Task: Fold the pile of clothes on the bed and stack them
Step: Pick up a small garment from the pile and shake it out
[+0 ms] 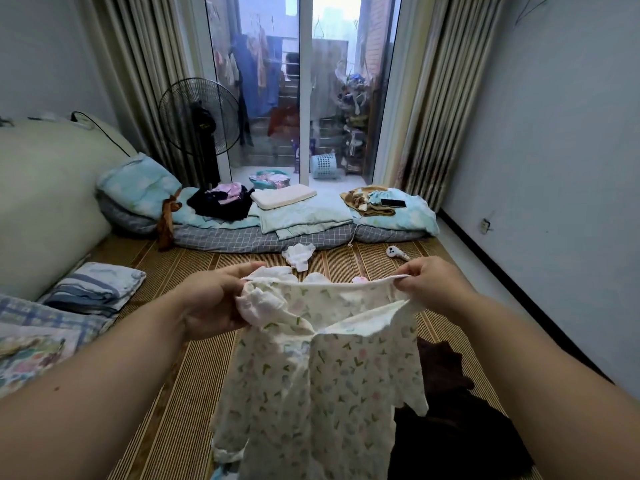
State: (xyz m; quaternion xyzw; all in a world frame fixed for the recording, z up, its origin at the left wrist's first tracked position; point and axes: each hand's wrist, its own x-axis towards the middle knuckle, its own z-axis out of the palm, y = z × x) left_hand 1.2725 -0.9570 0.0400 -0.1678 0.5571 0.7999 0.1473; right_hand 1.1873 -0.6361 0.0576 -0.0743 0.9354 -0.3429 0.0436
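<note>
Hands lift a floral garment (322, 368) at lower centre: left hand (211, 299) bunches one corner, right hand (429, 282) pinches the other. Woven mat (194, 358) below; fan (199, 116), curtains (420, 98) and glass door (304, 81) fill the top.

**Dim interior, lit by daylight alone.** The light enters through the tall sliding glass door (304, 98) far beyond my fingers (242, 270). Its upper panes, high above them, are blown out to white. The white floral-print cotton garment (322, 368), pinched between my left hand (211, 299) and my right hand (433, 282), is backlit and reads pale grey. Its folds just under my fingers are softly shaded. Below my right fingers, the dark brown crumpled cloth (446, 410) sinks into shadow without detail. Wide-angle distortion bows the beige pleated curtains (426, 98) to either side of my fingers and swells my forearms (86, 410) at the lower corners. Detail is soft throughout, with a bluish cast. The clutter behind the glass is smeared.
</note>
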